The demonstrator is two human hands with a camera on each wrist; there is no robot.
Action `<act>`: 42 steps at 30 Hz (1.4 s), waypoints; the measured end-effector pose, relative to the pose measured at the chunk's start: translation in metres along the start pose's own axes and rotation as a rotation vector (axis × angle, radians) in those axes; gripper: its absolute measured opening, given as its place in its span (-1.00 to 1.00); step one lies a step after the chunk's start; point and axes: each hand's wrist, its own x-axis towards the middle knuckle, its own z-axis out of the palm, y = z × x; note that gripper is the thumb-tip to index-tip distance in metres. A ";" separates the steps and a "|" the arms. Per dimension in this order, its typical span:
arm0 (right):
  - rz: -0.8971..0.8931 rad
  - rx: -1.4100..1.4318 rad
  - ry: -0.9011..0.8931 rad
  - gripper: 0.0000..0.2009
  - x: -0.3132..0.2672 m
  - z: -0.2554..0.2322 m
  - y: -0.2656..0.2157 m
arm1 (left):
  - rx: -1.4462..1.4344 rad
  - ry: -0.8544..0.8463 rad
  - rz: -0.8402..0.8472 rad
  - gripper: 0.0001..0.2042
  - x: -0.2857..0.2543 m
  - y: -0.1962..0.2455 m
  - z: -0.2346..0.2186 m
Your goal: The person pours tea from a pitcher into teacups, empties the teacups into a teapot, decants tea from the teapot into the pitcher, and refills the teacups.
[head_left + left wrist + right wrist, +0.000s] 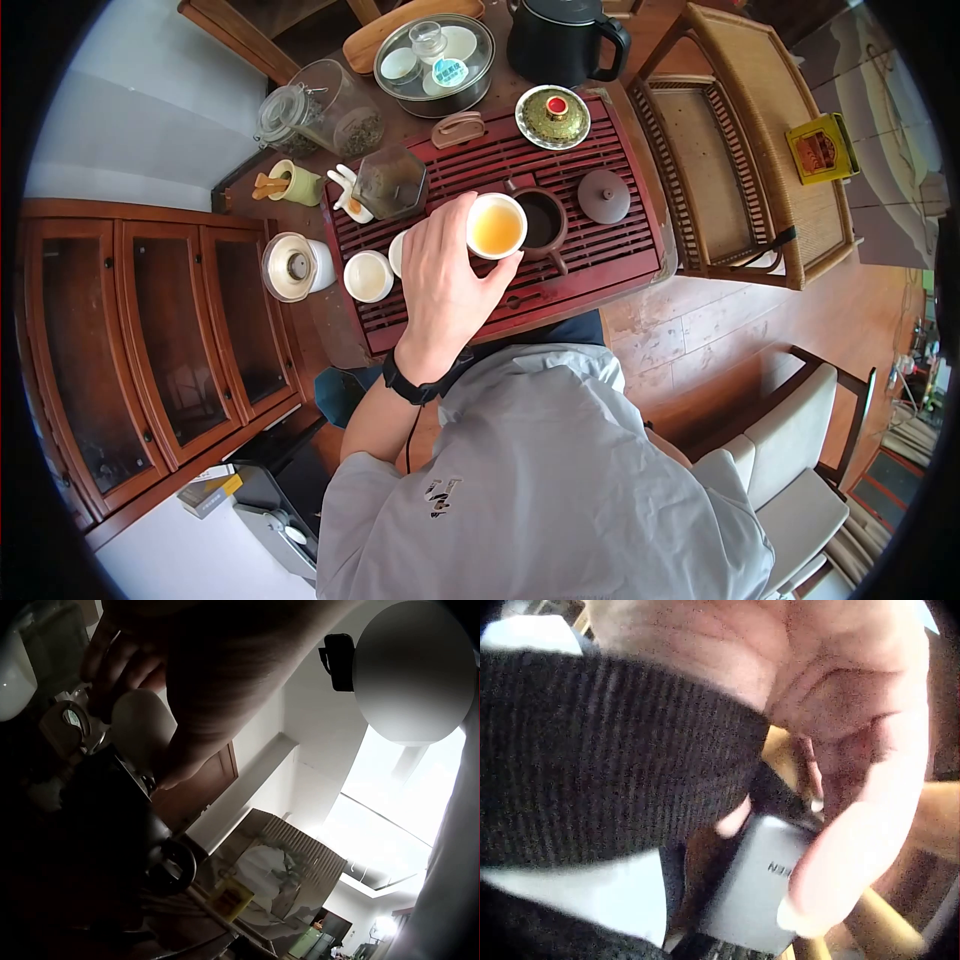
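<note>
In the head view my left hand [440,275] holds a small white cup [485,261] by its sides, with amber tea in it. The left wrist view shows the cup [141,729] between the thumb and fingers. Just right of it, a brown clay teapot [563,240] stands uncovered on the red slatted tea tray [615,262]; its lid [604,197] lies apart. A white cup [369,277] sits left of the hand, and another is partly hidden behind it. My right hand [855,772], seen only in the right wrist view, grips a grey rectangular device [750,892], its thumb across the lettered face.
On the tray are a glass pitcher [395,183] and a patterned lidded bowl [553,118]. A black kettle [560,42], a glass-lidded pot [450,92] and glass jars [335,100] stand behind it. To the right is a wicker shelf [770,140].
</note>
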 end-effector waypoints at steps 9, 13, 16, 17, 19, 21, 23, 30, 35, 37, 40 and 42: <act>-0.107 0.097 0.125 -0.56 0.030 0.007 -0.005 | -0.021 -0.051 0.012 -0.28 0.009 0.008 -0.001; -0.344 0.116 0.558 -0.67 0.048 0.032 0.000 | -0.019 -0.101 0.012 -0.30 0.013 0.012 -0.003; -0.483 0.136 0.730 -0.69 0.059 0.047 0.014 | 0.009 -0.139 0.011 -0.30 0.015 0.017 -0.003; -0.475 0.128 0.705 -0.69 0.062 0.052 0.016 | 0.014 -0.144 0.012 -0.30 0.015 0.018 -0.002; -0.462 0.115 0.655 -0.69 0.068 0.060 0.014 | -0.017 -0.143 0.034 -0.30 0.015 0.017 0.001; -0.450 0.105 0.612 -0.69 0.075 0.069 0.009 | -0.017 -0.143 0.062 -0.30 0.016 0.016 0.002; -0.430 0.088 0.571 -0.70 0.079 0.073 0.009 | -0.028 -0.140 0.085 -0.30 0.017 0.017 0.004; -0.368 0.000 0.423 -0.70 0.105 0.043 -0.001 | 0.027 -0.186 0.201 -0.31 0.022 0.026 0.008; -0.324 -0.063 0.319 -0.70 0.117 0.032 0.004 | 0.242 -0.237 0.345 -0.39 0.024 0.028 0.011; -0.313 -0.073 0.298 -0.70 0.114 0.032 -0.002 | 0.263 -0.241 0.369 -0.41 0.024 0.028 0.012; -0.319 0.032 0.294 -0.69 0.090 0.029 -0.014 | 0.263 -0.240 0.369 -0.42 0.026 0.026 0.011; -0.328 0.094 0.288 -0.66 0.073 0.022 -0.026 | 0.256 -0.230 0.346 -0.42 0.026 0.026 0.008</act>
